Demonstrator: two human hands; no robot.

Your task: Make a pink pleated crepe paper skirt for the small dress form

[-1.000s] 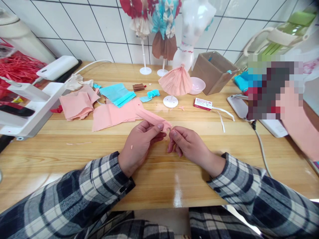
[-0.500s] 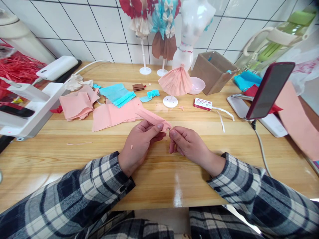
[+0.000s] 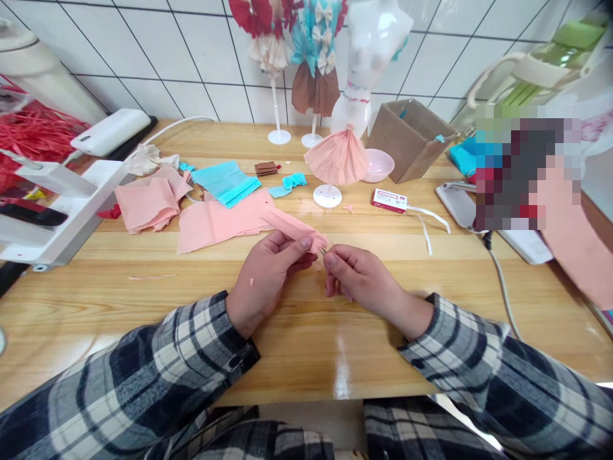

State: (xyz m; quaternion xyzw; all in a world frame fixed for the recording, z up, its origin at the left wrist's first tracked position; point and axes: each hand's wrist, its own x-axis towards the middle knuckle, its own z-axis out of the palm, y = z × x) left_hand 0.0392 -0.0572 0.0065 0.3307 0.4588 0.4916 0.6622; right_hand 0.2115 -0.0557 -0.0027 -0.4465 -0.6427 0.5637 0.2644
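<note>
My left hand point(image 3: 268, 275) is closed, thumb on top, around a folded strip of pink crepe paper point(image 3: 294, 227). The strip slants up and left from the fingers, its far end over flat pink sheets point(image 3: 220, 223). My right hand point(image 3: 357, 271) pinches a small, thin metal piece point(image 3: 324, 251) at the strip's near end; most of it is hidden by the fingers, so its kind cannot be made out. A tiny pink scrap point(image 3: 251, 282) sticks to the back of my left hand. Beyond the hands, a pleated pink paper skirt point(image 3: 338, 156) stands on a white stand point(image 3: 327, 197).
Blue paper point(image 3: 225, 182) and pink squares point(image 3: 146, 203) lie left. Behind are a white mannequin point(image 3: 376, 45), dressed stands point(image 3: 313, 89), a pink bowl point(image 3: 379, 165) and a brown box point(image 3: 409, 137). A small red-and-white box point(image 3: 389, 200) and a phone stand point(image 3: 454, 204) are right.
The right hand's fingertips have shifted very slightly, and a bit more of the metal piece shows at the strip's end. The left hand keeps its hold.
</note>
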